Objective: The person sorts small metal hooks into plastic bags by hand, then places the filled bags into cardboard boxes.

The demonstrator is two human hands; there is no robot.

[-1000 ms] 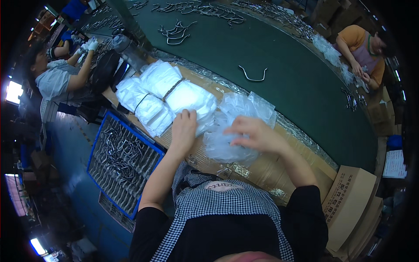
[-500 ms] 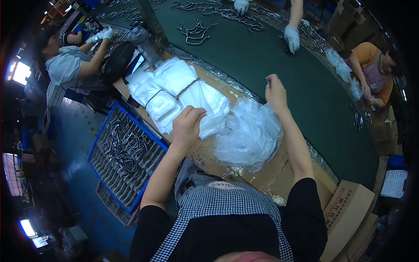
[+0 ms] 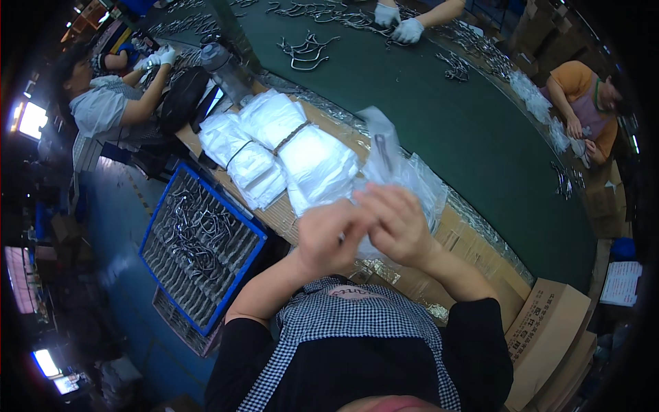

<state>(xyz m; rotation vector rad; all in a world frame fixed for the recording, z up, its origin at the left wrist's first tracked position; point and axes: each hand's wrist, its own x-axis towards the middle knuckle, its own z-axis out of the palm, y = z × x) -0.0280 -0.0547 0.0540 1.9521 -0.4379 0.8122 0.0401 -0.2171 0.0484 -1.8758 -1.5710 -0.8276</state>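
Observation:
My left hand [image 3: 331,237] and my right hand [image 3: 398,223] meet in front of my apron, slightly smeared by motion. Both have curled, closed fingers, their tips close together; what they pinch, if anything, is hidden. Just beyond them, a clear plastic bag [image 3: 379,123] with a slim grey metal-looking piece inside stands up over a loose heap of clear bags [image 3: 425,189]. I cannot tell whether my fingers hold its lower end. To the left of the heap lie stacks of flat white plastic bags [image 3: 317,165], bound with dark ties.
A green conveyor belt [image 3: 480,144] runs beyond the cardboard-covered bench, bearing curved metal pieces [image 3: 307,51]. At left stands a blue-rimmed tray [image 3: 250,223] of metal pieces; a grey bottle [image 3: 223,69] is behind. Cardboard boxes [image 3: 549,343] stand at right. Co-workers' gloved hands [image 3: 408,31] work across.
My right hand has come back from the belt and my left has moved right to meet it. The bag with the grey piece now stands up. A co-worker's gloved hand across has moved left.

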